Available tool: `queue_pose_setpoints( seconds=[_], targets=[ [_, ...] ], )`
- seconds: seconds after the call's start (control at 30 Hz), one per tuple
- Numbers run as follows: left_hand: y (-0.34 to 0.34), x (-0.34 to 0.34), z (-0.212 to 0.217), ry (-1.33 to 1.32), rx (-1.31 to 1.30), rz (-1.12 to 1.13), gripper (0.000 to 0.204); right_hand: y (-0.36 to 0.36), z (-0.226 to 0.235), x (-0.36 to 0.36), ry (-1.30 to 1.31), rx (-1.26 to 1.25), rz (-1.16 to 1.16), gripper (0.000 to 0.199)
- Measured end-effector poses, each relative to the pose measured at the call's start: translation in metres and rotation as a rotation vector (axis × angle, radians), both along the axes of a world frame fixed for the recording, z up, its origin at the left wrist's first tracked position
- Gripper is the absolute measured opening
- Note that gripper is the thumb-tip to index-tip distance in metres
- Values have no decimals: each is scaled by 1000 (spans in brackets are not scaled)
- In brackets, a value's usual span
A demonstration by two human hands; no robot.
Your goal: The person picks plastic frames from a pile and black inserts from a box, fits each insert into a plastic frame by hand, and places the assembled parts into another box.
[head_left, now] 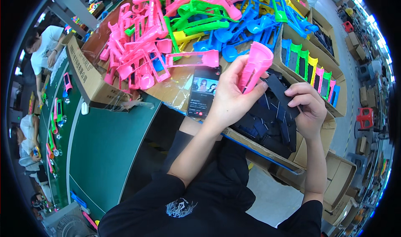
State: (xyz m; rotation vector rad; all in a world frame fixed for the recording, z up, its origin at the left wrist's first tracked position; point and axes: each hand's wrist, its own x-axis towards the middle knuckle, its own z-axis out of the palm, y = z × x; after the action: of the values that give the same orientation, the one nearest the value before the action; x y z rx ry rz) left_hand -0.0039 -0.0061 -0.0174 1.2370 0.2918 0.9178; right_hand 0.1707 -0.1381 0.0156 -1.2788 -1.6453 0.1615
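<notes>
Just right of the frame's centre, my left hand [229, 95] was closed around a pink plastic frame piece [255, 66], its flared end pointing up. My right hand [308, 107], at centre right, pinched a black flat strip [280, 90] between thumb and fingers, the strip's far end touching the pink piece. Below them sat a cardboard box [267, 152] of black strips. A phone [201, 93] lay just left of my left hand, under a heap of coloured frames [184, 24].
</notes>
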Motion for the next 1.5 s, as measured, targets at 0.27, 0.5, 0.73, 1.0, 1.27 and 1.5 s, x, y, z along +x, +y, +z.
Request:
queue_pose_setpoints(
  seconds=[0.27,0.5,0.73,1.0,1.27,1.5],
  targets=[
    [-2,-4,1,117,153,27,54,-4,-4,-1,-18,0,-37,19],
    [-3,-4,2,131,202,36,48,-6,-6,2,-54,13,-41,20],
    [-3,-5,3,163,251,56,49,-4,-4,4,-121,34,3,20],
    [-4,-6,5,190,265,40,49,-8,-2,6,-150,18,7,16],
    [-2,-2,0,176,198,-2,47,-3,-1,7,-89,18,30,17],
    [-7,-7,4,177,182,-109,52,-7,-7,12,368,-55,12,23]
  ],
)
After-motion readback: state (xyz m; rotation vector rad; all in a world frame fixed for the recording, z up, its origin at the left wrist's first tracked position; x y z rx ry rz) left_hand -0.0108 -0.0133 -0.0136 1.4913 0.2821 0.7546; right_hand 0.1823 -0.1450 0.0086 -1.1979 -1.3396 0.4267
